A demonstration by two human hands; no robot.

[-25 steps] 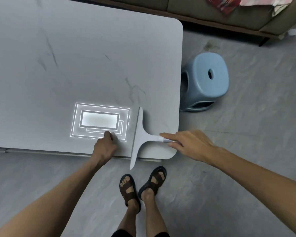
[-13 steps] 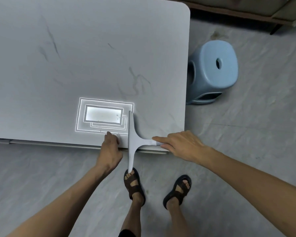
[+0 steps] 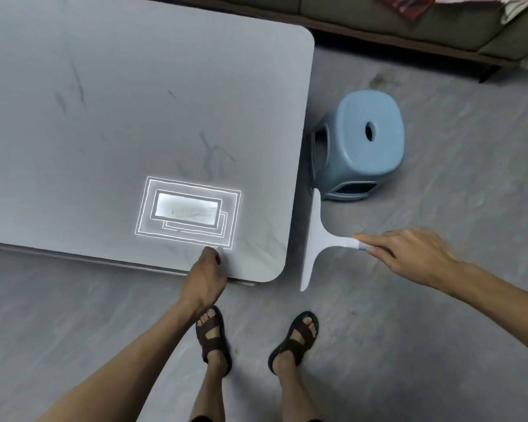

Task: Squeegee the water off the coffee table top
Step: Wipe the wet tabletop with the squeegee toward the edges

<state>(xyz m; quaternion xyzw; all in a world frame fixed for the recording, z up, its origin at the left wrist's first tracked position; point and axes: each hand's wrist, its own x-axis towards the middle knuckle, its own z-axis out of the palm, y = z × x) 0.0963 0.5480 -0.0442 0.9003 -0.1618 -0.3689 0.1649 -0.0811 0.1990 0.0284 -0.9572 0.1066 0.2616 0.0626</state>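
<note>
A grey marbled coffee table top fills the upper left, with a bright ceiling-light reflection near its front edge. My right hand grips the handle of a white T-shaped squeegee. The squeegee is off the table, held in the air just right of the table's front right corner, blade roughly parallel to the right edge. My left hand rests on the front edge near that corner, fingers curled against the top. No water is clear to see on the surface.
A light blue plastic stool stands on the floor close to the table's right edge, just beyond the blade's far end. A sofa with cloth on it runs along the top. My sandalled feet stand on grey floor by the corner.
The squeegee has swept right across the front corner and off the table's right edge. My left hand stayed on the front edge. My feet moved apart.
</note>
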